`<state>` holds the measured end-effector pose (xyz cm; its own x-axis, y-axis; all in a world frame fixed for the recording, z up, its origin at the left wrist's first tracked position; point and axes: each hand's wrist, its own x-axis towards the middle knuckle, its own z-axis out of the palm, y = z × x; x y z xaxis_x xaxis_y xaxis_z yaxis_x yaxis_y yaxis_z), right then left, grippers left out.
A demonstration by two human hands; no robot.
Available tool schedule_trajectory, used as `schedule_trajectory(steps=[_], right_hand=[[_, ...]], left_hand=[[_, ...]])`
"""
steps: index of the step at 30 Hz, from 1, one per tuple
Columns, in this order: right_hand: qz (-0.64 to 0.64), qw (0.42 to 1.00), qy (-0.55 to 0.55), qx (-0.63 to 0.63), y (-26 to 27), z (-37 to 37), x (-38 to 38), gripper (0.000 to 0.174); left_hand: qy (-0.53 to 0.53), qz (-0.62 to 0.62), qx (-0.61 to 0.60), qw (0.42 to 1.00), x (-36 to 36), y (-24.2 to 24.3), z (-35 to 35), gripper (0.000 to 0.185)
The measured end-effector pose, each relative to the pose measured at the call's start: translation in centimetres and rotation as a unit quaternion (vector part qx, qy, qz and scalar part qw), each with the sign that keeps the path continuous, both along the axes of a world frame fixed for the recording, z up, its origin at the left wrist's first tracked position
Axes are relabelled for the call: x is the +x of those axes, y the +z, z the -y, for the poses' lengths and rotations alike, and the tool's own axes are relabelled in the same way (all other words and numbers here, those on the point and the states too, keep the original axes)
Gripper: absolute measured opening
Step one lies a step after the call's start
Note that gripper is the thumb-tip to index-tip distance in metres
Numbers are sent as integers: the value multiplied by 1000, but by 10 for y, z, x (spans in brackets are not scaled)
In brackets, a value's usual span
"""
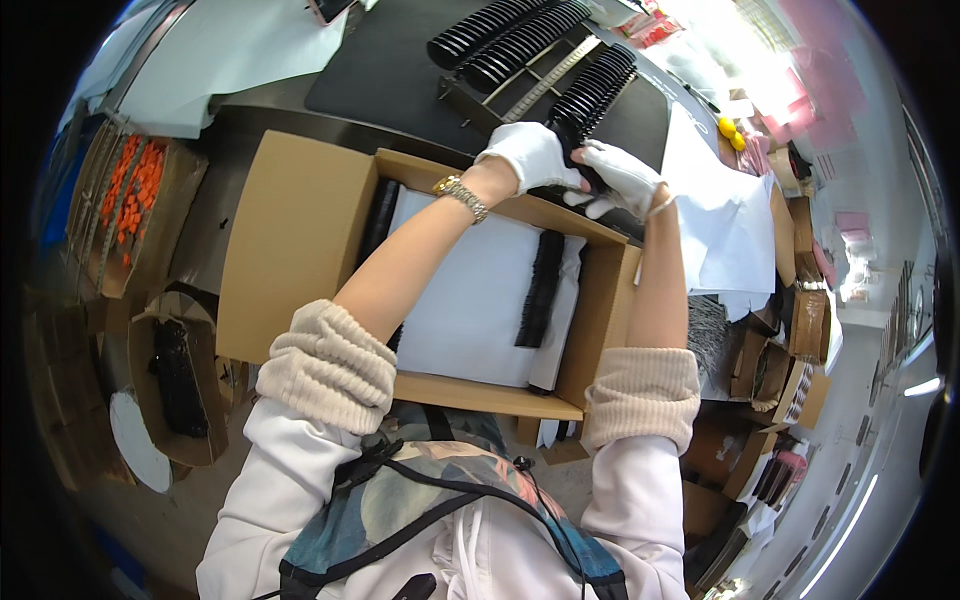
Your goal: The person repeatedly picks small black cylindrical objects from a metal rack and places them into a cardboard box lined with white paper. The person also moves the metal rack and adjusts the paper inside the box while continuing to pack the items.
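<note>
Gloved in white with fingertips bare, my left hand (529,159) grips the lower end of a stack of black ribbed pieces (594,91) above the far edge of an open cardboard box (285,247). My right hand (621,177) is at the same lower end, its fingers partly spread; whether it grips anything cannot be told. In the box, white paper (469,292) lies between black bristly rows (541,289) at the right and a dark row (381,225) at the left. More black ribbed stacks (525,45) lie on the dark mat beyond, near a metal rack (480,105).
A carton of orange pieces (135,191) stands at the left, above a carton with a black bundle (178,379). White sheets (712,217) hang at the right beside grey bristles (705,330). Several small cartons (810,322) stand farther right. A phone (330,9) lies at the top.
</note>
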<state>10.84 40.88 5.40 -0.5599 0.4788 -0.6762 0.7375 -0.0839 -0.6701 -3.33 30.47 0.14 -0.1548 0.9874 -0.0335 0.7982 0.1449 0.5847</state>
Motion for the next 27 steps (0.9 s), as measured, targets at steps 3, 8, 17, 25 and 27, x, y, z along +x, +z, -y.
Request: schedule_trajectory(steps=[3, 8, 17, 25, 27], right_hand=[[-53, 997, -18, -49, 0, 13, 9, 22], [-183, 961, -209, 17, -50, 63, 32, 16], [-150, 876, 8, 459, -88, 213, 25, 22], [-276, 822, -337, -367, -99, 207, 27, 29], [-263, 858, -308, -315, -106, 207, 29, 39]], left_hand=[[-12, -1, 41, 999, -1, -1, 6, 72], [225, 38, 181, 957, 37, -20, 42, 43], [186, 563, 281, 754, 65, -47, 145, 73], [373, 851, 185, 320, 20, -47, 159, 36], [343, 781, 187, 487, 13, -48, 176, 35]])
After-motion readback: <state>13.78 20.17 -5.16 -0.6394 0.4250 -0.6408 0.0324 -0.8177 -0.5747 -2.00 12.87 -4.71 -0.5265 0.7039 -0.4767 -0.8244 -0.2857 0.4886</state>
